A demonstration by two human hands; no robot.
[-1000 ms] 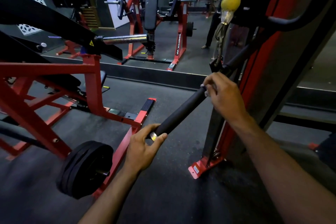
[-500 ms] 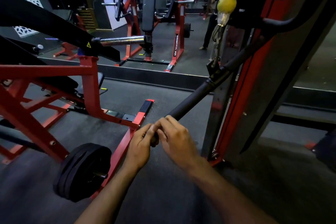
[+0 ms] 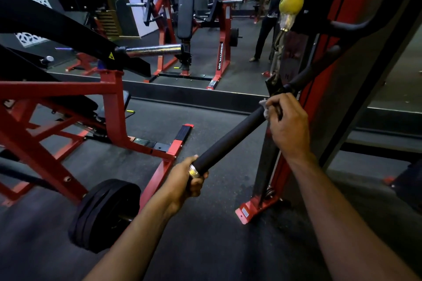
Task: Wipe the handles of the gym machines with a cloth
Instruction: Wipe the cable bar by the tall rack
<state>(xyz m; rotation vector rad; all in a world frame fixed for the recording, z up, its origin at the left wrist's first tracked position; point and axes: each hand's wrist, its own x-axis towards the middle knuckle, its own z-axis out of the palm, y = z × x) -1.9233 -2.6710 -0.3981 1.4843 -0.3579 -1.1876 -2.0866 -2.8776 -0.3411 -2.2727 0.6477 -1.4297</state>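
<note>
- Handle bar (image 3: 230,141), black foam-covered, slants from lower left up toward the red and black machine upright (image 3: 324,102) on the right.
- Left hand (image 3: 182,180) grips the bar's near end, fingers curled round it just by a metal collar (image 3: 193,171).
- Right hand (image 3: 288,123) wraps the bar's far end, pressing a small white cloth (image 3: 265,108) against the foam.
- Black weight plates (image 3: 104,214) sit on a red frame (image 3: 109,107) at lower left.
</note>
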